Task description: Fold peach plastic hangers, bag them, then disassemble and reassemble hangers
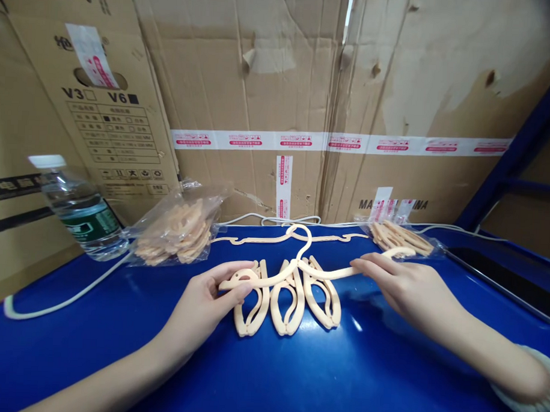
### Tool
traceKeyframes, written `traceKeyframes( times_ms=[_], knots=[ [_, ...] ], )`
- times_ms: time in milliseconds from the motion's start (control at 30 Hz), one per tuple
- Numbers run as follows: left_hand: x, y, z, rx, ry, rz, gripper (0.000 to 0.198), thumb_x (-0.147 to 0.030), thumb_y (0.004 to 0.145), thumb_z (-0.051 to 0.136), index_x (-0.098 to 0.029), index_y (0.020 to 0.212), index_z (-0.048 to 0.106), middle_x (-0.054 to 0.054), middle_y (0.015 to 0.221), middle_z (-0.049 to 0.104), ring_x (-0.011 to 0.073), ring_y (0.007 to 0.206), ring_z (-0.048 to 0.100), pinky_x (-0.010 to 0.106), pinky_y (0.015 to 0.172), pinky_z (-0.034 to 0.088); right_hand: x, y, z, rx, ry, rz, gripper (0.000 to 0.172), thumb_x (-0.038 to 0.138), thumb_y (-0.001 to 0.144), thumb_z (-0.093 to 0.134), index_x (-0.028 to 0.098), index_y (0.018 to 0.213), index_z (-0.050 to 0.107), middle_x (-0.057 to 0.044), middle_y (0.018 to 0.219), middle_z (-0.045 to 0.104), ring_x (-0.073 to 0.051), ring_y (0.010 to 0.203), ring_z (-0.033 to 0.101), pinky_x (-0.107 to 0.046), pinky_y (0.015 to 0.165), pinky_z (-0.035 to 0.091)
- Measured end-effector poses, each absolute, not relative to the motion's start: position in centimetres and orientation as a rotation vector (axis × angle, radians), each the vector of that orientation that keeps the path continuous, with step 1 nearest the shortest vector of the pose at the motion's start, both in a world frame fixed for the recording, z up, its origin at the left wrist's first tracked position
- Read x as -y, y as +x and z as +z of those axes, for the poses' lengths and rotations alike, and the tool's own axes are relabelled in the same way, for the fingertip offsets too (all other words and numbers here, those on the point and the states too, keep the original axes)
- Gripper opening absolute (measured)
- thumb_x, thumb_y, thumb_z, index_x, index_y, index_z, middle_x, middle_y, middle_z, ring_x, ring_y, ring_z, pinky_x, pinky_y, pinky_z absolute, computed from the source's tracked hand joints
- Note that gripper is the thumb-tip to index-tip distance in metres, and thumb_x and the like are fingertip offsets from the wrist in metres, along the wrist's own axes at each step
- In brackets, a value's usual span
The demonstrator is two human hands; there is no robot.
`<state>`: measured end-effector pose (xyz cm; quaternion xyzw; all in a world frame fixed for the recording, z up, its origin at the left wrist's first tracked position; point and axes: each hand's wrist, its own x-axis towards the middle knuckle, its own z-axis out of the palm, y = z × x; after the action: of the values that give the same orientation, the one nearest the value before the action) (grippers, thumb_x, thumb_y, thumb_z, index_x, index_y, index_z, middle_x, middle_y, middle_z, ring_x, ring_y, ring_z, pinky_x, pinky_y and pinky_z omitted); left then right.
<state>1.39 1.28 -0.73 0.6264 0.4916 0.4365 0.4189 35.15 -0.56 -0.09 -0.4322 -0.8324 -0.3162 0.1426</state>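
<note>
An unfolded, cream-coloured folding hanger (pixel 324 272) is held up over the blue table, its hook pointing up and away. My left hand (pixel 211 294) pinches its left arm near the end. The fingers of my right hand (pixel 403 282) are closed on its right arm, with the tip showing beyond them. Beneath it lie three folded hangers (pixel 287 314) side by side, partly covered by the held one. Behind them, another unfolded hanger (pixel 265 239) lies flat along the back of the table.
A clear bag of folded hangers (pixel 177 235) lies at the back left, beside a water bottle (pixel 83 214). Another bag of hangers (pixel 402 237) is at the back right, near a black phone (pixel 502 283). A white cable (pixel 68 298) runs along the table (pixel 296 381). Cardboard boxes (pixel 261 97) stand behind.
</note>
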Motion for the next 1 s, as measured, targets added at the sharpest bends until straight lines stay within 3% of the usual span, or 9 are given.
traceKeyframes(
  times_ms=[67,233,367,467,667,767,900,1000],
  knots=[
    [-1.2,1.4,-0.8,-1.241,1.574,1.085,0.041,-0.040,0.075,0.074,-0.021,0.111,0.071,0.006,0.098,0.074,0.0235,0.091,0.067,0.029,0.081,0.051,0.5,35.1,-0.2,2.379,-1.254,-0.910,0.044,-0.002,0.079,0.035,0.018,0.106,0.063,-0.011,0.109,0.069,-0.018,0.060,0.066,-0.027,0.047,0.044],
    [-1.3,1.5,-0.9,-1.241,1.499,1.092,0.044,-0.038,0.073,0.076,-0.021,0.113,0.070,0.004,0.098,0.074,0.0188,0.080,0.066,0.026,0.076,0.051,0.5,34.5,-0.5,2.317,-1.230,-0.650,0.044,-0.001,0.080,0.033,0.018,0.108,0.062,-0.018,0.130,0.053,-0.026,0.093,0.067,-0.030,0.057,0.052],
    [-1.3,1.6,-0.9,-1.213,1.449,1.115,0.046,-0.038,0.072,0.078,-0.022,0.114,0.069,0.004,0.098,0.075,0.0198,0.087,0.066,0.026,0.080,0.052,0.5,34.2,-0.3,2.185,-1.086,-0.329,0.032,0.004,0.088,0.036,0.022,0.104,0.059,-0.014,0.119,0.058,-0.022,0.100,0.066,-0.032,0.074,0.057],
    [-1.3,1.7,-0.9,-1.221,1.427,1.113,0.048,-0.039,0.072,0.079,-0.022,0.116,0.069,0.004,0.096,0.075,0.0195,0.082,0.066,0.028,0.079,0.053,0.7,34.0,0.0,2.104,-1.035,-0.099,0.023,0.013,0.092,0.044,0.024,0.106,0.059,-0.009,0.107,0.066,-0.020,0.095,0.068,-0.033,0.079,0.058],
    [-1.0,1.8,-0.6,-1.214,1.336,1.147,0.053,-0.040,0.067,0.082,-0.020,0.115,0.069,0.007,0.105,0.074,0.0226,0.093,0.067,0.030,0.088,0.052,0.8,33.6,0.5,1.837,-1.090,0.738,0.033,0.034,0.083,0.069,0.022,0.114,0.064,-0.005,0.091,0.069,-0.014,0.060,0.064,-0.029,0.057,0.059],
    [-0.8,1.8,-0.5,-1.187,1.289,1.132,0.052,-0.040,0.067,0.083,-0.019,0.113,0.070,0.007,0.104,0.074,0.0231,0.100,0.067,0.029,0.092,0.050,0.4,33.4,0.7,1.636,-1.044,1.015,0.035,0.037,0.080,0.073,0.021,0.110,0.067,-0.004,0.086,0.067,-0.013,0.065,0.062,-0.028,0.059,0.059],
    [-0.6,2.0,-0.5,-1.139,1.224,1.141,0.071,-0.035,0.062,0.087,-0.019,0.127,0.061,0.005,0.091,0.075,0.0197,0.089,0.068,0.028,0.088,0.052,-0.1,33.4,0.4,1.427,-1.036,1.140,0.035,0.037,0.075,0.077,0.020,0.105,0.070,-0.006,0.095,0.067,-0.014,0.073,0.061,-0.030,0.066,0.058],
    [-0.4,2.2,-0.4,-1.113,1.184,1.157,0.082,-0.032,0.060,0.089,-0.019,0.133,0.055,0.006,0.094,0.075,0.0199,0.091,0.069,0.027,0.088,0.052,-0.2,33.4,0.2,1.373,-1.011,1.195,0.034,0.035,0.075,0.077,0.020,0.105,0.069,-0.004,0.092,0.065,-0.012,0.070,0.060,-0.030,0.067,0.057]
  ],
)
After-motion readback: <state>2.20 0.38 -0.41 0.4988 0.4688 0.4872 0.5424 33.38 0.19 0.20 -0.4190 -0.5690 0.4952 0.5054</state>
